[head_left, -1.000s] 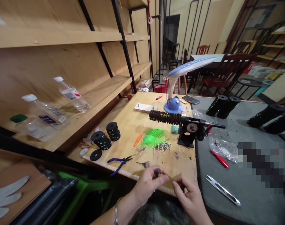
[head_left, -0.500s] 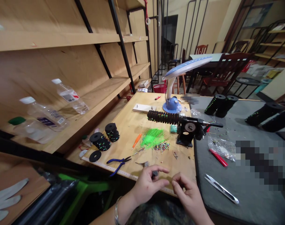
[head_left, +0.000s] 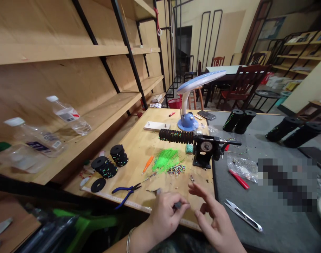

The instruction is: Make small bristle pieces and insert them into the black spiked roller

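Note:
My left hand (head_left: 167, 212) is closed in a pinch above the front edge of the wooden table. A small dark grey piece (head_left: 177, 204) shows between its fingers; its kind is unclear. Just right of it, my right hand (head_left: 215, 218) is open, thumb and fingers apart with nothing visible between them. Beyond the hands lie a pile of mixed coloured beads (head_left: 176, 170) and a bunch of bright green strands (head_left: 166, 160). A black winding device (head_left: 203, 149) stands behind, carrying a row of black spools (head_left: 176, 136).
Blue-handled pliers (head_left: 126, 192), an orange-handled tool (head_left: 148, 164) and black spools (head_left: 104, 166) lie to the left. On the grey mat are thread snips (head_left: 244, 215) and a red tool (head_left: 238, 180). A blue lamp (head_left: 187, 121) stands at the back, beside shelving with bottles (head_left: 70, 115).
My right hand has opened from a pinch, its fingers now spread. My left thumb and forefinger have come together. The whole view has shifted slightly.

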A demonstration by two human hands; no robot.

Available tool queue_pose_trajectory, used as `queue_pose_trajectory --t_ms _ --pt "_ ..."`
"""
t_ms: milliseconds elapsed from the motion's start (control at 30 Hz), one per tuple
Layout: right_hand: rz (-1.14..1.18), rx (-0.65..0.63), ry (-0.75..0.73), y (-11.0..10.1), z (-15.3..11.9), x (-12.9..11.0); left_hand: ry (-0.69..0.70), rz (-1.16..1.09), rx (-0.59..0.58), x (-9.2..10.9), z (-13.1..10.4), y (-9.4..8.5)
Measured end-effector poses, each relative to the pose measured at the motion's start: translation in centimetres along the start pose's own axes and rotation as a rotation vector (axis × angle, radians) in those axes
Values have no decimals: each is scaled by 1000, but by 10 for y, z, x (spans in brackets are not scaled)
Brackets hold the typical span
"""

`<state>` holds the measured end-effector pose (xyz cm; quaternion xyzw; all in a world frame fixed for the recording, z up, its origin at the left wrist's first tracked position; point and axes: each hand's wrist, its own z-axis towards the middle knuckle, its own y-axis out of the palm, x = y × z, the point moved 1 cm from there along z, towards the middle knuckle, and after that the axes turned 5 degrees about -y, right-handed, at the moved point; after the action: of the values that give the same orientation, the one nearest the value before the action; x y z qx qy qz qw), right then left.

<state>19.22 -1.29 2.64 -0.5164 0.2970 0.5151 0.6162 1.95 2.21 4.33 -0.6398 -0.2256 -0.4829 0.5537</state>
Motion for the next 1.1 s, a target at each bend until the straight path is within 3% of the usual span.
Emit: queue_pose_trajectory --t_ms 100,200,333,467,633,800,933,1100 --pt "178 -48 68 5 3 -3 83 73 -3 5 4 1" --pt "217 -47 156 11 5 7 43 111 2 6 9 1" --pt "-9 0 89 10 5 21 -70 80 3 7 14 3" --pt "-180 12 5 0 1 29 -71 25 52 6 20 0" --pt "-118 239 184 -21 -5 41 -102 80 198 -11 34 -7" --pt "119 390 331 -30 -10 51 -175 410 -22 -26 49 15" --pt "256 440 375 -30 -14 54 -161 610 -91 -25 65 36" --pt "288 447 383 -31 -18 55 -105 730 -199 -28 81 47"
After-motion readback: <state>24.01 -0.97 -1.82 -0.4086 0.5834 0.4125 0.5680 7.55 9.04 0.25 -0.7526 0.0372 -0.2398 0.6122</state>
